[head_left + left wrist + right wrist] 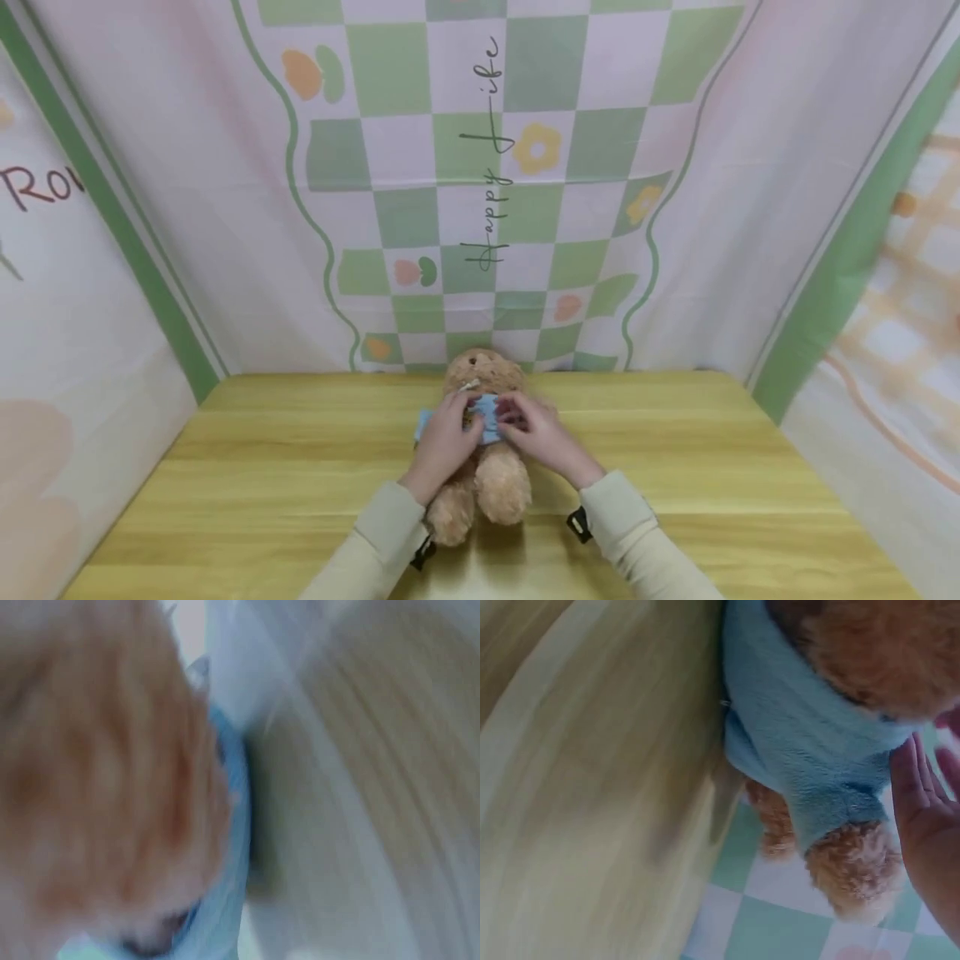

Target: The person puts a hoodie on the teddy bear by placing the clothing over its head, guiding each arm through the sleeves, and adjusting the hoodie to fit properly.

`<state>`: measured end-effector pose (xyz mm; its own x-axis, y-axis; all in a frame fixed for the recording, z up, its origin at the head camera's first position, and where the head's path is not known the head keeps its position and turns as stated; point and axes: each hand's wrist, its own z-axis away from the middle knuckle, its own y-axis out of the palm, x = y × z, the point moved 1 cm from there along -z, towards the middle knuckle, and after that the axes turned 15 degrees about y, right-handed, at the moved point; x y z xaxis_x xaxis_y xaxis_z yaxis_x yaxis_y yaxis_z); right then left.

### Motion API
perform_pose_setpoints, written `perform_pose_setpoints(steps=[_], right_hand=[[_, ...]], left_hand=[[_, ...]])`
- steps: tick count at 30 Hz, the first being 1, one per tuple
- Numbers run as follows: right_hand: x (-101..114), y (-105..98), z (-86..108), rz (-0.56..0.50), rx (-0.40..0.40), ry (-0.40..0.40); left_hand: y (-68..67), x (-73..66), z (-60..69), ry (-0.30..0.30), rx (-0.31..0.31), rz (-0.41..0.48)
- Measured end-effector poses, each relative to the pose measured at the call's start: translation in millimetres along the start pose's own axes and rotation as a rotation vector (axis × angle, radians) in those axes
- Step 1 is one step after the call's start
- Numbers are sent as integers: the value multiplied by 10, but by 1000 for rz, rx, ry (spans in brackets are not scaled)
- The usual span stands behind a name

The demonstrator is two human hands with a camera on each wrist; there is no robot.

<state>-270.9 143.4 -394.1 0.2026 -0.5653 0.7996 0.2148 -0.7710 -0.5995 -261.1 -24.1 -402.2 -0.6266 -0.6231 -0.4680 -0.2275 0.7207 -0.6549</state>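
Observation:
A light brown teddy bear (504, 487) lies on its back, dressed in a small blue jacket (488, 419). My left hand (448, 433) is at the jacket's front from the left, fingers bent, holding the cloth near its edge. From the right, my right hand (546, 433) grips the jacket front with bent fingers and thumb. In the right wrist view the blue sleeve (832, 787) ends at a furry paw (859, 870), and fingers meet the cloth at the right edge. Blurred fur (112, 765) fills much of the left wrist view; its fingertips are hidden there.
The bear lies on a wooden table (300, 467), its head near the back edge. Behind stands a green and white checked curtain (465, 150) with lettering. More printed cloth hangs at the left and right sides.

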Motion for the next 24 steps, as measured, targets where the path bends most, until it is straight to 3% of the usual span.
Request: perform_pose_setpoints(steps=[4,8,14,16,19,24], right_hand=[[-42,4,-5,148,-15,2],[-82,-16,-3,211,-50,34],[-157,-42,-8,245,-74,39],[-170,-49,-7,267,-102,3],[-166,-56,-8,304,-123,-119],[-109,-62,-4,371,-32,-292]], left_hand=[[-151,58,-9,-34,-56,15],[-271,147,1,-72,-107,37],[-337,275,76,-160,-83,108],[-322,319,103,-164,-68,101],[-284,381,134,-155,-45,85],[-245,437,156,-154,21,86]])
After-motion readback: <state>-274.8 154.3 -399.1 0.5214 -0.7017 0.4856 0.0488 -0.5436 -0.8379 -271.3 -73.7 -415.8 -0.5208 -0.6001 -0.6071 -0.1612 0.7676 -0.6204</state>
